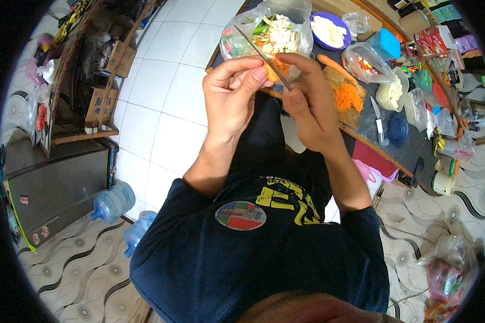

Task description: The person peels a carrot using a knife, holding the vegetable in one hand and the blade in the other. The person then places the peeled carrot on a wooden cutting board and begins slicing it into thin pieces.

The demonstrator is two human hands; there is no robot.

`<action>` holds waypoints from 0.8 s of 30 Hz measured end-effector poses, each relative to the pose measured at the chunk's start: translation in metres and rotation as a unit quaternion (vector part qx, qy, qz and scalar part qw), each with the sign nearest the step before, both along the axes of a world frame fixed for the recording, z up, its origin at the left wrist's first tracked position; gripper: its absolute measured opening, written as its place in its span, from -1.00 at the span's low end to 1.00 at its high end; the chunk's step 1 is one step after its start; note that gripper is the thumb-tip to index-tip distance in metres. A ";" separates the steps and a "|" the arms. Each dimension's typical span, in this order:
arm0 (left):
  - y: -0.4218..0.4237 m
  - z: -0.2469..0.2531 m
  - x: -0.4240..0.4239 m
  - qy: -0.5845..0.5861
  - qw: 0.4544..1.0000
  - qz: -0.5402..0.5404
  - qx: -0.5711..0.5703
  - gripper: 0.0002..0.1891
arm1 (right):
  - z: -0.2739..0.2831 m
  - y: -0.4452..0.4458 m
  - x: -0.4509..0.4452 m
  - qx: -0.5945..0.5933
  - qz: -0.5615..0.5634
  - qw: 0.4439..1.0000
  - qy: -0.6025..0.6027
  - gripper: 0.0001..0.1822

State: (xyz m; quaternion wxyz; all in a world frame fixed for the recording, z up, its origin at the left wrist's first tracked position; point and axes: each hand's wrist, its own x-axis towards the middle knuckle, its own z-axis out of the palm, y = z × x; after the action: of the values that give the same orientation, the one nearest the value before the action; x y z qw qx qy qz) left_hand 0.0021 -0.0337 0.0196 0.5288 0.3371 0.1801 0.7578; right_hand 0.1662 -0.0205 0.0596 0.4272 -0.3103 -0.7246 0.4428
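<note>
My left hand [234, 91] pinches a piece of carrot [271, 72] between thumb and fingers. In my right hand [313, 105] is a knife [262, 54], its narrow blade pointing up and left, against or just beside the carrot piece. Beyond both hands lies an open clear plastic bag [236, 38] with cut vegetables in it. Right of my right hand, shredded carrot [348, 98] lies on a wooden cutting board [355, 117]. A whole carrot [336, 68] rests across the board's far edge. A second knife with a white handle [379, 125] lies on the dark table [392, 151].
A purple bowl [330, 30] of pale cut vegetable stands beside the bag. Along the table are a blue container [384, 43], a bag of chillies [367, 64], a tub of pale shreds [394, 91] and a dark blue lid or dish [398, 129]. Water jugs [115, 202] lie on the floor.
</note>
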 end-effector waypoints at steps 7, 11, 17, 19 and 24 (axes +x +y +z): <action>-0.004 0.008 -0.001 -0.087 0.993 -0.076 -0.009 -0.79 | -0.008 -0.004 -0.003 0.139 -0.010 0.990 0.008 -0.47; -0.009 0.009 -0.005 -0.073 0.995 -0.059 0.015 -0.76 | 0.004 -0.015 -0.004 0.190 -0.036 0.980 -0.057 -0.48; -0.014 0.016 -0.007 0.074 0.996 0.044 0.021 -0.71 | 0.011 -0.018 -0.001 0.186 -0.024 0.980 -0.067 -0.48; -0.015 0.023 -0.006 0.110 0.991 0.070 0.027 -0.69 | 0.012 -0.018 0.001 0.186 -0.016 0.980 -0.067 -0.47; -0.012 0.021 -0.010 0.182 0.974 0.125 0.055 -0.72 | 0.017 -0.016 0.007 0.199 0.013 0.979 -0.043 -0.40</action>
State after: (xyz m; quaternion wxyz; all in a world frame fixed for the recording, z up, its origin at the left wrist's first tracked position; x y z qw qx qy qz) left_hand -0.0081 -0.0457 0.0410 0.3692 0.4724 0.2718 0.7527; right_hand 0.1735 -0.0360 0.0766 0.4432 -0.2283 -0.8199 0.2814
